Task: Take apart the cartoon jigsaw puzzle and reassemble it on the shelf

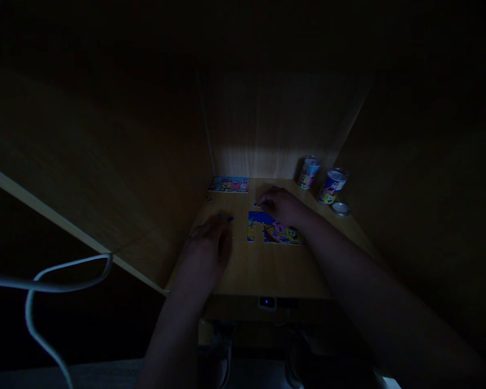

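Observation:
A partly assembled jigsaw puzzle with cartoon characters lies on the wooden desk, with a gap at its lower left. Over its upper edge is my right hand, fingers pinched on a small puzzle piece. My left hand rests at the left, palm down, its thumb apart from the fingers; the fingertips are dim. Just beyond it are loose blue puzzle pieces. Another assembled cartoon puzzle or picture strip lies at the back left, with a small dark piece in front of it.
Two cartoon-printed cans stand at the back right, a round metal lid beside them. Wooden panels enclose the desk at the back and sides. A white cable hangs at the left. The scene is very dark.

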